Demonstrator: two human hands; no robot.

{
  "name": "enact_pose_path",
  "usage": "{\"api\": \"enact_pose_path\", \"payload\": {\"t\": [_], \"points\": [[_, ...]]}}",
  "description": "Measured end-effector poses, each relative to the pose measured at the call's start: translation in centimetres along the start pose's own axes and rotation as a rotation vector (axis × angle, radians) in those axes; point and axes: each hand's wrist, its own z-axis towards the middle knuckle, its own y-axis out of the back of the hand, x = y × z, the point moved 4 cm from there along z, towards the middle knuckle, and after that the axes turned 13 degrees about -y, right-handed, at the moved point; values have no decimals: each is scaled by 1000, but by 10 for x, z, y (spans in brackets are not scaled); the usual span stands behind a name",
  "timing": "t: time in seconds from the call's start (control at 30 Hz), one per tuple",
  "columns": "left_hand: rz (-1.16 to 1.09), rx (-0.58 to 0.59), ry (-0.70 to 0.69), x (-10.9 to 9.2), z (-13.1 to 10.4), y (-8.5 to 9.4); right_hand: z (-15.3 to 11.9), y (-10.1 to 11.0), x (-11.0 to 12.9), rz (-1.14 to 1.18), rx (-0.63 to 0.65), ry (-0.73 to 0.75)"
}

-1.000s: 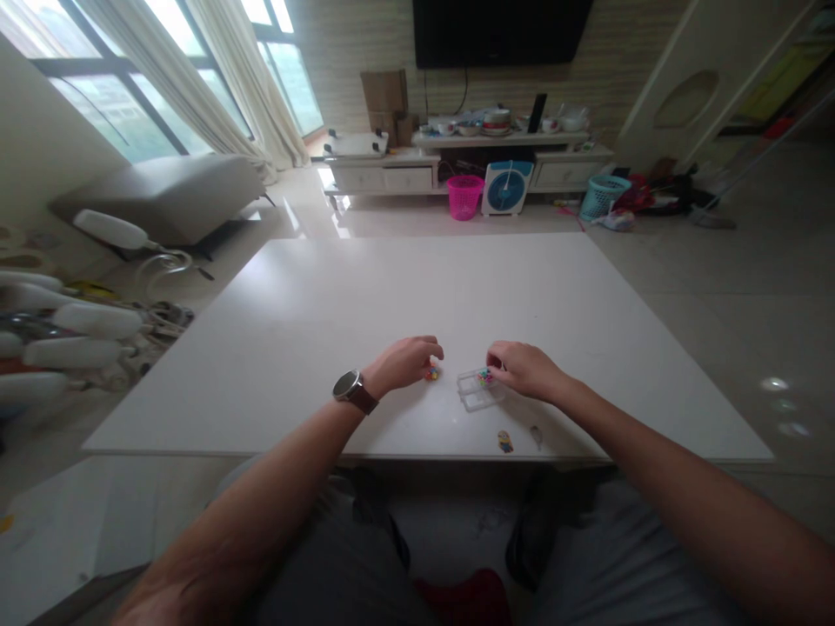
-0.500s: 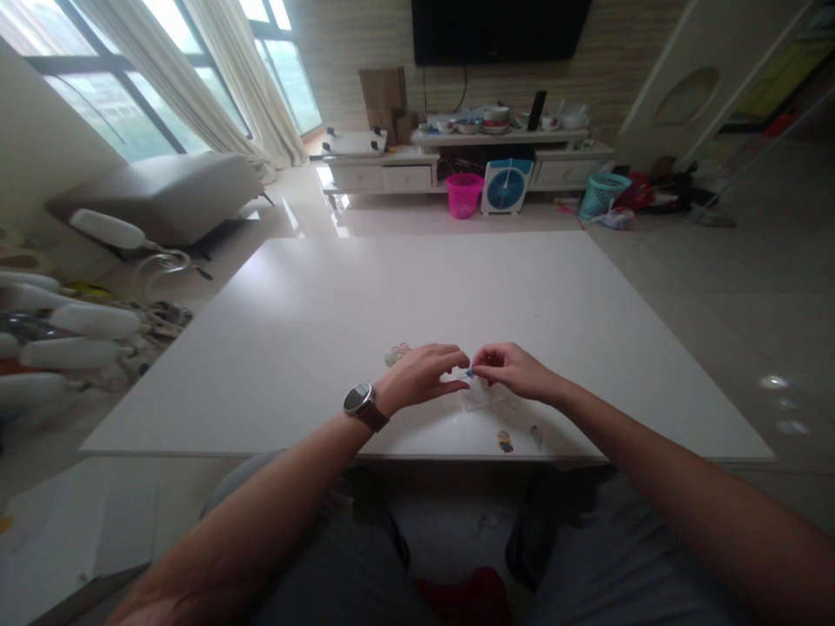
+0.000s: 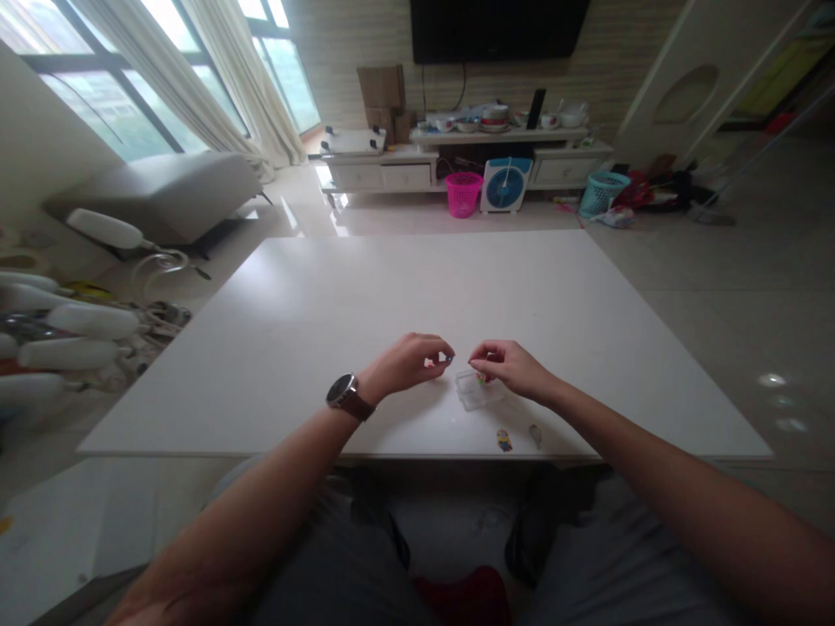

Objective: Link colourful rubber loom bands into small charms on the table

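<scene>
My left hand point(image 3: 410, 361) is pinched around a tiny bluish piece point(image 3: 450, 358), too small to make out further. Slightly to its right, my right hand point(image 3: 512, 363) has thumb and forefinger pressed together; what they hold, if anything, is too small to see. A clear plastic box point(image 3: 468, 397) rests on the table, partly under the right fingers, with a small yellow-green item point(image 3: 481, 377) by it. Closer to the table's front edge lie a flat Minion-shaped piece point(image 3: 504, 440) and a small silvery piece point(image 3: 536, 435). Something reddish shows behind the left fingers.
Both hands are over a wide white table point(image 3: 391, 287). Beyond it stand a pink basket point(image 3: 463, 195), a blue-and-white fan point(image 3: 507, 185) and a low TV cabinet point(image 3: 382, 176). White-cushioned chairs point(image 3: 95, 322) are at the left.
My left hand has drawn away to the left from the right hand, carrying the bluish piece. The clear box is now more exposed, while the coiled items behind the left hand are now covered.
</scene>
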Motion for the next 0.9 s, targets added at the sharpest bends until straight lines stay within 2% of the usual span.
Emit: {"api": "enact_pose_path", "payload": {"t": [0.1,0.23,0.43,0.67,0.9], "points": [[-7,88,141,21,-9,11,1,2,-2,-2,-27,-16],[-6,272,220,42,-22,10,1,3,-2,-36,-31,-13],[-5,423,296,48,-29,-5,0,3,-2,-91,-38,8],[-49,474,320,51,-34,-17,0,4,-1,-100,-43,25],[-66,470,319,53,-35,-17,-1,4,2,-87,-41,17]]}}
